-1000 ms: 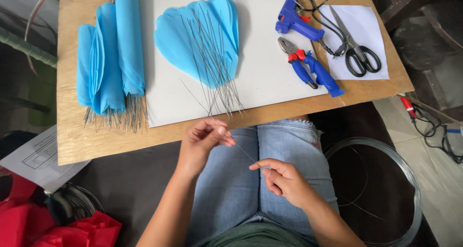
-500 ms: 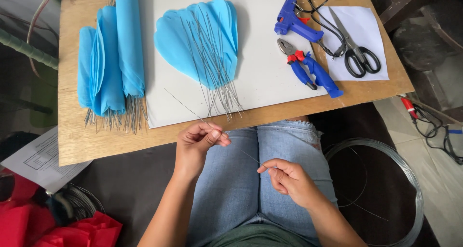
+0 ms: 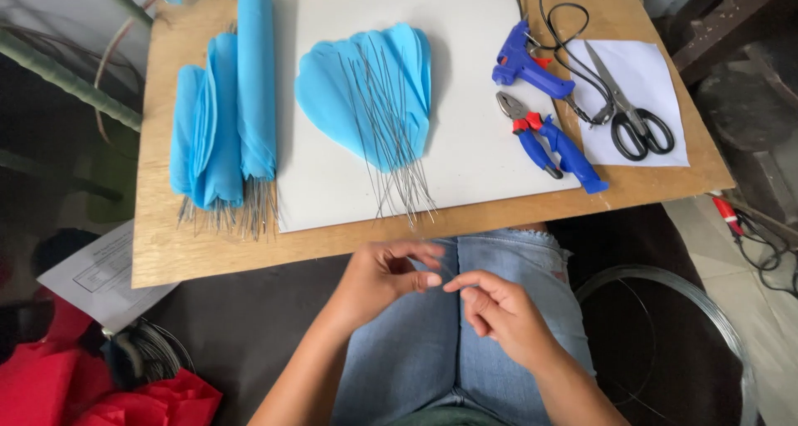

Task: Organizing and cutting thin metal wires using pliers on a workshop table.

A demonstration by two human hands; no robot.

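Thin wire (image 3: 445, 270), barely visible, is pinched between left hand (image 3: 378, 280) and right hand (image 3: 499, 314) at lower centre, below blue petals (image 3: 366, 93).

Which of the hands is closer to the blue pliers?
The right hand. It sits over the lap below the blue pliers, slightly to their left. The left hand is further left, under the blue paper petals.

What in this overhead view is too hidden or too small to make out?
- Head view: whatever the left hand and right hand pinch is too thin to see.
- Wire ends under the blue paper petals are covered.
- The wire coil is cut off by the bottom edge.
- The glue gun cord leaves the top edge.
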